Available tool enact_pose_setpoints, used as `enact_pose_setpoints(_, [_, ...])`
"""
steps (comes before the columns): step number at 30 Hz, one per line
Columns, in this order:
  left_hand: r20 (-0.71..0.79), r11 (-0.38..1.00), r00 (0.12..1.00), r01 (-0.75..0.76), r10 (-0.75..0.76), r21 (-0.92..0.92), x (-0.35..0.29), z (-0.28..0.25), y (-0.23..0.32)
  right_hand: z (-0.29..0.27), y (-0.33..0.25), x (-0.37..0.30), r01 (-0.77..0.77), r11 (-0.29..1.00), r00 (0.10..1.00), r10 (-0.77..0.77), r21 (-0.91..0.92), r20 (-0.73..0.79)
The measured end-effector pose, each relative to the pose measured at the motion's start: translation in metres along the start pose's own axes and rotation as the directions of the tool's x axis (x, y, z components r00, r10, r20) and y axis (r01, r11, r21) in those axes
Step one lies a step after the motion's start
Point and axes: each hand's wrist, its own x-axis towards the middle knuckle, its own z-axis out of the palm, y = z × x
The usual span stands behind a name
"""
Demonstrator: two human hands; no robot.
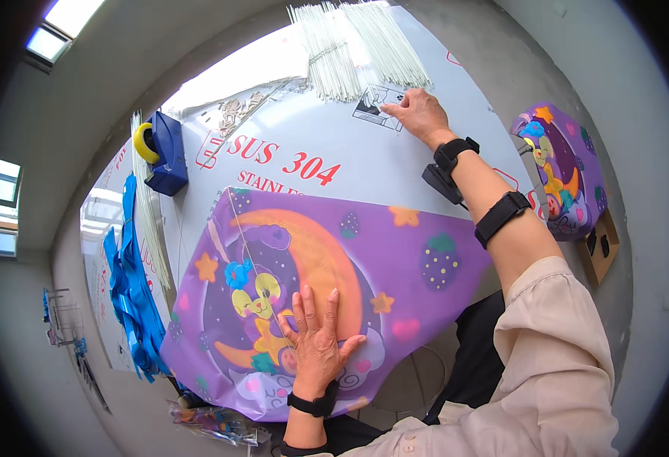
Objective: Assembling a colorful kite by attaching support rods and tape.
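Note:
A purple printed sheet (426, 221) with a rabbit, a moon, stars and strawberries lies over the near part of the table. My left hand (319, 343) rests flat on it, fingers spread over the moon and rabbit. A thin, pale line runs down the sheet toward this hand; I cannot tell if it is a rod or a string. My right hand (422, 116) is at the far side of the table, just below bundles of thin white rods (386, 42). Its fingers are curled with the thumb near them; whatever they pinch is too small to make out.
The white table (273, 156) carries red print. To the left stand a blue tape dispenser (168, 164) with yellow tape and a heap of blue ribbons (132, 293). Small pale pieces (237, 113) lie beyond. At right are another purple printed piece (585, 164) and a cardboard box (607, 255).

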Motion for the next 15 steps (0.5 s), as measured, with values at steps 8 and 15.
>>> enact_pose_setpoints(8, [0.016,1.000,1.000,-0.003,0.003,-0.028,0.001,-0.002,0.001,0.010,0.019,0.049,-0.265,0.957,0.879,0.188,-0.120,-0.439])
enact_pose_setpoints(15, [0.031,0.999,1.000,0.002,0.000,-0.036,0.000,-0.004,0.000,-0.007,0.043,0.077,-0.256,0.921,0.953,0.189,-0.292,-0.238])
